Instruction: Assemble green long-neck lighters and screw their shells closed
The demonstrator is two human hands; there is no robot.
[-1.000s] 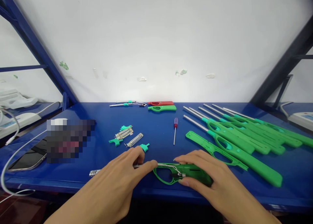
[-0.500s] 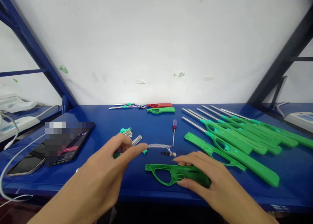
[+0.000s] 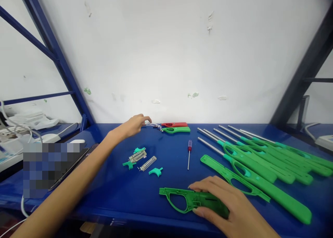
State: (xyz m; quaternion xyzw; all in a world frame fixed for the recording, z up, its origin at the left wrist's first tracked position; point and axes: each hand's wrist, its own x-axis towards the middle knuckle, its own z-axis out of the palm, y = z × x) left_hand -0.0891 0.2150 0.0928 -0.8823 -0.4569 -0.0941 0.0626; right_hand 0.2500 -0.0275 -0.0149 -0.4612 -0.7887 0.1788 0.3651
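At the back, my left hand [image 3: 135, 124] is closed around a thin wired part [image 3: 155, 125], whose wires trail to the right; my fingers hide most of it. Near the front edge, my right hand [image 3: 221, 203] grips an opened green lighter shell half [image 3: 191, 199], thumb on the near side and fingers on the far side. Its trigger loop points left. Just beyond my right hand, another green shell half [image 3: 221, 168] rests on the blue table [image 3: 109, 200]. A screwdriver [image 3: 189, 146] with a purple and red handle lies at mid-table.
Clear fuel tanks [image 3: 148, 163] and teal triggers [image 3: 156, 171] lie left of centre. A red lighter body [image 3: 177, 124] and a green one [image 3: 177, 130] sit at the back. Several green long-necked lighters [image 3: 273, 193] fill the right. A phone [image 3: 70, 165] is at left.
My left hand has moved from the front to the back of the table, and the wired part beside the green shell has gone from there. My right hand still holds the shell half.
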